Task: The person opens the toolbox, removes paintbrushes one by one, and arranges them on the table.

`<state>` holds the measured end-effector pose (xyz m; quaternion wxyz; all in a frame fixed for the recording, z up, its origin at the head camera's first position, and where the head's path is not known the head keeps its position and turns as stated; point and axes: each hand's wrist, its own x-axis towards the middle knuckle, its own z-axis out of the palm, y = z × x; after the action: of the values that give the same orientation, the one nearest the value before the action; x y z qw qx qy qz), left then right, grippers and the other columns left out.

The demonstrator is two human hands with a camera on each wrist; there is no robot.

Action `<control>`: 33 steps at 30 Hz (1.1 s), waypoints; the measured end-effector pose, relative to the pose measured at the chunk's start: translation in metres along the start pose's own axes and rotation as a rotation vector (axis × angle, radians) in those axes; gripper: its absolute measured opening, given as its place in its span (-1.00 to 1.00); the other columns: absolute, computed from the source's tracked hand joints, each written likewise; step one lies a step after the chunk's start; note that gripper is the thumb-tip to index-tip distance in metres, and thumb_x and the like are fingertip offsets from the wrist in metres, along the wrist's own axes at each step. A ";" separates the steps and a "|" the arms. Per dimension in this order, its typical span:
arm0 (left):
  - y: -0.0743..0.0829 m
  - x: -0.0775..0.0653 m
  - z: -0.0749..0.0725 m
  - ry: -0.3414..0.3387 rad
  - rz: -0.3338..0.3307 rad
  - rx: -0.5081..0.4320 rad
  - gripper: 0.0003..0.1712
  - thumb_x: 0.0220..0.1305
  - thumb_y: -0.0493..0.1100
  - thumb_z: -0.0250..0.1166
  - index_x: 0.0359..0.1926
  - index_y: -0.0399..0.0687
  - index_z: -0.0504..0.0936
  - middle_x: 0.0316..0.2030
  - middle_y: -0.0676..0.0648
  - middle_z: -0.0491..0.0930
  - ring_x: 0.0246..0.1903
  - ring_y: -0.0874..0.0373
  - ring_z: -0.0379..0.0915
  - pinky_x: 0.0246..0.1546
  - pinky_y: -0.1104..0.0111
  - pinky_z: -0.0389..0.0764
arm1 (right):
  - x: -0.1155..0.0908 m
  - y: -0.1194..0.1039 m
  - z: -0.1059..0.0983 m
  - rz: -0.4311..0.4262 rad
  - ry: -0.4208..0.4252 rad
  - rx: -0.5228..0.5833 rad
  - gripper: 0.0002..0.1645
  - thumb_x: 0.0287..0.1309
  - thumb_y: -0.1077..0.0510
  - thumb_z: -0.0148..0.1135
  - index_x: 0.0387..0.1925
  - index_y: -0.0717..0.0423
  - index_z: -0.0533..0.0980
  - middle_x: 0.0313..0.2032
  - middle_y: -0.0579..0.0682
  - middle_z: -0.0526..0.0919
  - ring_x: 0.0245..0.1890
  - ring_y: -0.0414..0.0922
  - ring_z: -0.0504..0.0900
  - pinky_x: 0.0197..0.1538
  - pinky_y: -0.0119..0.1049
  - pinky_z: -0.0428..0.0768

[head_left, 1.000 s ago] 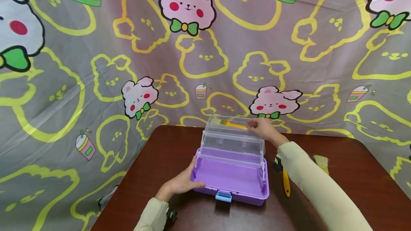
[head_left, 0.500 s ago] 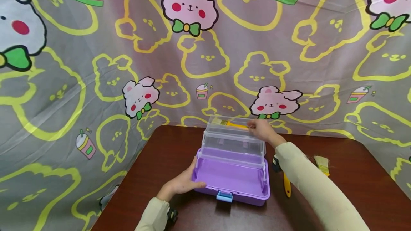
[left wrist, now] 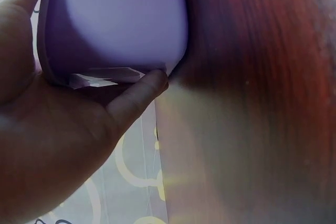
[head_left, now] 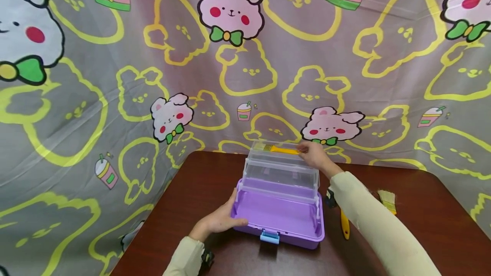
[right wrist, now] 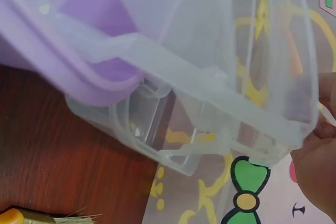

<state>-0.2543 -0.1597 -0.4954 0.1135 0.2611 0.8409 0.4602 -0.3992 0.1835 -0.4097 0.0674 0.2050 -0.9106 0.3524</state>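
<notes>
A purple toolbox (head_left: 297, 242) stands open on the table, its translucent trays (head_left: 281, 173) raised in steps behind the bare purple bottom. At the topmost tray, my right hand (head_left: 315, 155) pinches the handle end of a yellow-handled paintbrush (head_left: 284, 150), whose bristles point left. Through the clear plastic in the right wrist view, the brush handle (right wrist: 294, 51) shows as a blurred orange streak near the fingers. My left hand (head_left: 218, 218) grips the toolbox's left front corner, thumb at the front and fingers along the side. The left wrist view has the fingers against the purple wall (left wrist: 131, 19).
Two more paintbrushes lie right of the toolbox: a yellow handle (head_left: 345, 225) partly under my right sleeve, and a pale-bristled brush (head_left: 388, 199) beyond it. A light blue latch (head_left: 270, 237) hangs at the box front. A patterned cloth (head_left: 245, 63) hangs behind the table (head_left: 180, 212).
The head view shifts slightly. My right hand keeps hold of the paintbrush, which sits a little lower in the top tray, its bristles fainter behind plastic. My left hand stays on the corner.
</notes>
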 end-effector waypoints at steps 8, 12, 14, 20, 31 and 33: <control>0.003 -0.002 -0.002 0.009 -0.024 0.009 0.34 0.11 0.06 0.38 0.44 -0.18 -0.52 0.44 -0.32 -0.32 0.36 -0.20 -0.11 0.28 -0.07 0.02 | 0.004 -0.016 -0.002 0.012 -0.026 0.054 -0.66 0.19 0.26 0.24 0.00 0.32 0.56 -0.09 0.20 0.63 -0.07 0.11 0.58 -0.06 -0.06 0.56; 0.003 -0.003 -0.002 0.015 -0.043 0.023 0.33 0.11 0.06 0.38 0.44 -0.18 -0.51 0.43 -0.35 -0.31 0.36 -0.20 -0.11 0.28 -0.07 0.02 | 0.005 -0.022 0.002 0.026 -0.034 0.087 -0.64 0.18 0.25 0.26 0.00 0.33 0.56 -0.08 0.22 0.62 -0.09 0.11 0.59 -0.08 -0.07 0.56; 0.003 -0.003 -0.001 0.013 -0.041 0.019 0.32 0.12 0.04 0.38 0.44 -0.18 -0.51 0.43 -0.35 -0.31 0.36 -0.19 -0.11 0.28 -0.06 0.01 | 0.006 -0.024 0.005 0.032 -0.031 0.081 -0.64 0.17 0.24 0.26 -0.01 0.32 0.57 -0.07 0.23 0.62 -0.12 0.10 0.59 -0.10 -0.09 0.57; 0.004 -0.002 0.001 0.010 -0.026 0.011 0.33 0.12 0.03 0.39 0.44 -0.19 -0.51 0.43 -0.37 -0.29 0.35 -0.21 -0.08 0.27 -0.06 0.02 | 0.011 -0.026 0.013 0.049 0.023 0.023 -0.66 0.12 0.20 0.33 -0.07 0.29 0.62 -0.13 0.21 0.64 -0.21 0.05 0.58 -0.19 -0.16 0.57; 0.004 -0.001 0.002 0.018 -0.026 0.003 0.33 0.12 0.03 0.39 0.44 -0.17 -0.51 0.43 -0.36 -0.30 0.35 -0.23 -0.08 0.28 -0.05 0.02 | -0.001 -0.032 0.002 0.087 0.108 0.120 -0.66 0.09 0.22 0.35 -0.07 0.28 0.62 -0.06 0.23 0.62 -0.23 0.03 0.59 -0.25 -0.23 0.57; 0.003 -0.001 0.001 0.021 -0.008 -0.007 0.33 0.12 0.00 0.40 0.44 -0.16 -0.51 0.43 -0.35 -0.29 0.34 -0.22 -0.06 0.27 -0.06 0.03 | -0.005 -0.032 -0.002 0.087 0.125 0.128 -0.65 0.11 0.21 0.33 -0.06 0.27 0.62 -0.04 0.22 0.62 -0.24 0.04 0.57 -0.28 -0.26 0.54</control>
<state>-0.2522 -0.1578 -0.4934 0.1075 0.2528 0.8414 0.4654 -0.3809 0.1653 -0.3900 0.0953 0.1466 -0.8883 0.4246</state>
